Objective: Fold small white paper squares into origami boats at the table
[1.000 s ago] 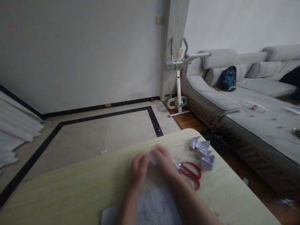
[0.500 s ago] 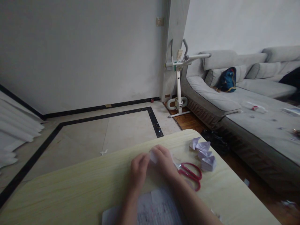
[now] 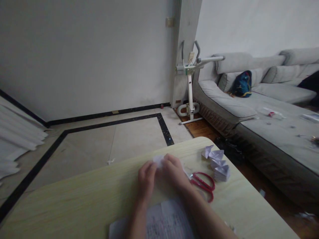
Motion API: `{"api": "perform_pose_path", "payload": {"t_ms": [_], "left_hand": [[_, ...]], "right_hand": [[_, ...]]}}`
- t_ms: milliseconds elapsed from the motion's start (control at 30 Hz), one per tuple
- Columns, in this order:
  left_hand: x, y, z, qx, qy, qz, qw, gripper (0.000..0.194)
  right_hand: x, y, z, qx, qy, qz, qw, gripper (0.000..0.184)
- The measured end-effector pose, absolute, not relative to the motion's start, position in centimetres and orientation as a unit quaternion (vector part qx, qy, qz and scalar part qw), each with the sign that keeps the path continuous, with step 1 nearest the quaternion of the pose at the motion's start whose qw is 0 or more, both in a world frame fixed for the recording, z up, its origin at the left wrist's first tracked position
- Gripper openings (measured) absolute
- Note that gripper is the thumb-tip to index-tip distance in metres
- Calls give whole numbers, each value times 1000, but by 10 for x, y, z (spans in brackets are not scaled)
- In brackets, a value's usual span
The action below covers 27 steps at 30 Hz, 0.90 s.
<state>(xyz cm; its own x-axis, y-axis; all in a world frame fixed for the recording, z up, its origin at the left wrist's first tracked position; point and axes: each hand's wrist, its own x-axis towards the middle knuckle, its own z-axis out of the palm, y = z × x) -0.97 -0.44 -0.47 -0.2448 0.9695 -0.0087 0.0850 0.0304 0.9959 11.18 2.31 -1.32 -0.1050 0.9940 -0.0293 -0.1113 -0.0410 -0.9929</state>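
A small piece of white paper (image 3: 158, 161) is pinched between my two hands, just above the pale wooden table (image 3: 104, 189). My left hand (image 3: 146, 176) grips its left side with closed fingers. On the other side my right hand (image 3: 174, 169) is closed on the paper too, its knuckles covering part of it. Scissors with red handles (image 3: 203, 182) lie right of my right hand, their blades partly hidden. Several folded white paper pieces (image 3: 219, 162) stand in a row beyond the scissors. Beneath my forearms is a sheet with writing (image 3: 166, 220).
A grey sofa (image 3: 281, 103) with a blue backpack (image 3: 243, 84) on it extends along the right. White exercise equipment (image 3: 190, 86) stands by the wall corner. The table's right edge drops to a wooden floor with a black bag (image 3: 229, 147). A white curtain (image 3: 20, 136) hangs at left.
My hands have moved slightly apart, and more of the white paper shows between them. The scissors and folded pieces stay where they were.
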Motion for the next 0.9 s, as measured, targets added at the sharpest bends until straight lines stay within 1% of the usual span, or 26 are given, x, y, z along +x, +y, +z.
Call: {"api": "perform_pose_path", "payload": {"t_ms": [133,233,333,500,667,900], "left_hand": [[-9,-5,-6,455,570,525,439,25],[-9,-5,-9,444,558,534,453,24],[-9,-6,-9,444,570,531,442,25],[-11,-3,-9,447,581,524,434,29],[-10,-1,-9,450,587,530,414,28],[-10,-2,-4,461,578,521,427,26]], "right_hand": [[111,23,-10,-463,-494,544,497,23],[112,22,-5,-468,-490,548,490,22],[113,21,-2,-470,-487,554,485,20],[112,21,-2,-473,-496,544,484,25],[109,18,3,-449,-517,572,451,23],[108,17,0,-463,-491,571,467,23]]}}
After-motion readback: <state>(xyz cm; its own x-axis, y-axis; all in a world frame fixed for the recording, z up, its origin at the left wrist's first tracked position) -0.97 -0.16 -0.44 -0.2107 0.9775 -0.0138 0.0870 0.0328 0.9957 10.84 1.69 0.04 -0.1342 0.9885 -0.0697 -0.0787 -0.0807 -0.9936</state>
